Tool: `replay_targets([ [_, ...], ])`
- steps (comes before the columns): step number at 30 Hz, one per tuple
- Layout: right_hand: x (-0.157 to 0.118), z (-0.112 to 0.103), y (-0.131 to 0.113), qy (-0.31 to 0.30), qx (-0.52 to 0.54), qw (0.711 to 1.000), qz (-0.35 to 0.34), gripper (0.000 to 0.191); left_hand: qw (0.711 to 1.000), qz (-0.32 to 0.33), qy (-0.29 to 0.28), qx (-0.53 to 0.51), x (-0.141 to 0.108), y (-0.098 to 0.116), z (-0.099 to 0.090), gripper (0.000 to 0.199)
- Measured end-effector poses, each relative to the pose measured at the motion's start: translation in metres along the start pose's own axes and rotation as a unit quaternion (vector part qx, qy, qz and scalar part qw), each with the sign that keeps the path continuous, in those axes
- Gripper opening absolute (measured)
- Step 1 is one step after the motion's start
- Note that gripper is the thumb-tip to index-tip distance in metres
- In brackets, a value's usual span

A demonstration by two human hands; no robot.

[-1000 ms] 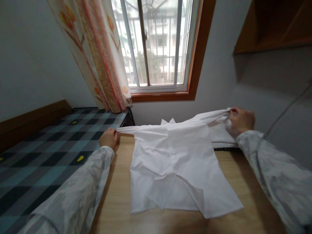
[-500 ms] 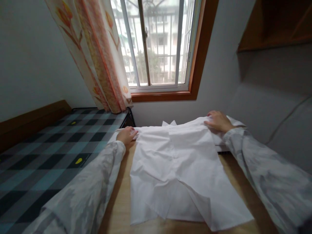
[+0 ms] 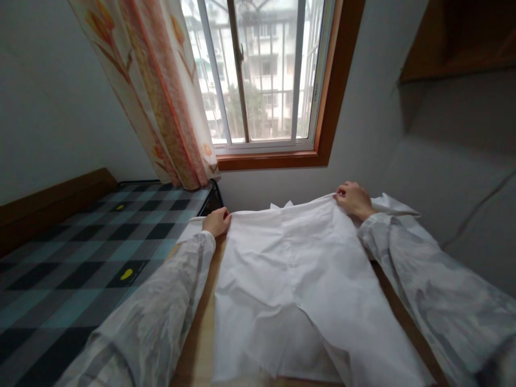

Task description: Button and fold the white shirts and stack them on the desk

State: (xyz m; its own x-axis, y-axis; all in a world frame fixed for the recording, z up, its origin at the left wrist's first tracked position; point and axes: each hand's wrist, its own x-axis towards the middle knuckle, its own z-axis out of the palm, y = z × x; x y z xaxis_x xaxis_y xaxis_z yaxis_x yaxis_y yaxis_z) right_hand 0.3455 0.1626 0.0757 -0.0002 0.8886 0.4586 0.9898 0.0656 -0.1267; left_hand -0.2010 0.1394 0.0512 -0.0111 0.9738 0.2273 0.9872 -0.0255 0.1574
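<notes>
A white garment with a collar tip showing at its far edge is spread over a wooden table. My left hand is closed on the far left part of the cloth, its fingers pinching the edge. At the far right, my right hand pinches the garment's upper edge, which is raised a little there. White sleeve-like parts of the cloth extend outward past both hands. The lower end of the garment lies loosely with folds and a dark-edged opening near the middle.
To the left is a bed with a checked cover and a wooden board. A flowered curtain hangs by the barred window. A wooden shelf is on the right wall, with a cable below it.
Both hands have closed on the cloth's far edge and moved slightly inward. The right side of the garment is lifted more, and its lower end has shifted toward me.
</notes>
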Motion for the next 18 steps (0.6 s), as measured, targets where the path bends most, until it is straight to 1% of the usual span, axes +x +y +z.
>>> replay_targets([
  [2, 0.007, -0.004, -0.005, 0.056, -0.004, 0.998, 0.020, 0.027, 0.998, -0.043, 0.052, -0.008, 0.003, 0.010, -0.003, 0.029],
  [3, 0.009, -0.005, -0.008, 0.068, -0.007, 0.997, 0.031, 0.028, 0.996, -0.061, 0.066, -0.013, 0.003, 0.015, -0.004, 0.029],
  [4, 0.009, -0.005, -0.011, 0.064, -0.010, 0.997, 0.039, 0.028, 0.995, -0.073, 0.067, -0.017, 0.003, 0.020, -0.003, 0.029],
  [6, 0.003, -0.001, -0.018, 0.018, -0.022, 0.999, 0.043, 0.030, 0.996, -0.081, 0.039, -0.022, -0.001, 0.029, 0.001, 0.027],
  [8, -0.011, 0.004, -0.027, -0.050, -0.040, 0.998, 0.029, 0.033, 0.998, -0.059, 0.006, -0.012, -0.010, 0.039, 0.007, 0.031],
  [9, -0.021, 0.007, -0.032, -0.075, -0.046, 0.996, 0.019, 0.036, 0.999, -0.041, -0.003, -0.003, -0.018, 0.043, 0.009, 0.036],
  [10, -0.032, 0.008, -0.038, -0.088, -0.046, 0.995, 0.007, 0.041, 1.000, -0.018, -0.008, 0.003, -0.027, 0.048, 0.011, 0.042],
  [11, -0.044, 0.008, -0.043, -0.087, -0.039, 0.995, -0.007, 0.045, 1.000, 0.011, -0.009, 0.005, -0.038, 0.052, 0.013, 0.048],
  [13, -0.074, 0.005, -0.056, -0.067, 0.000, 0.996, -0.051, 0.048, 0.996, 0.087, -0.009, -0.015, -0.064, 0.061, 0.012, 0.055],
  [14, -0.091, 0.001, -0.062, -0.057, 0.028, 0.995, -0.082, 0.049, 0.990, 0.135, -0.008, -0.034, -0.080, 0.064, 0.010, 0.056],
  [16, -0.131, -0.009, -0.075, -0.050, 0.090, 0.983, -0.154, 0.049, 0.969, 0.233, -0.007, -0.080, -0.114, 0.071, 0.004, 0.053],
  [18, -0.175, -0.020, -0.087, -0.050, 0.148, 0.965, -0.212, 0.051, 0.944, 0.304, -0.017, -0.128, -0.148, 0.077, -0.003, 0.046],
])
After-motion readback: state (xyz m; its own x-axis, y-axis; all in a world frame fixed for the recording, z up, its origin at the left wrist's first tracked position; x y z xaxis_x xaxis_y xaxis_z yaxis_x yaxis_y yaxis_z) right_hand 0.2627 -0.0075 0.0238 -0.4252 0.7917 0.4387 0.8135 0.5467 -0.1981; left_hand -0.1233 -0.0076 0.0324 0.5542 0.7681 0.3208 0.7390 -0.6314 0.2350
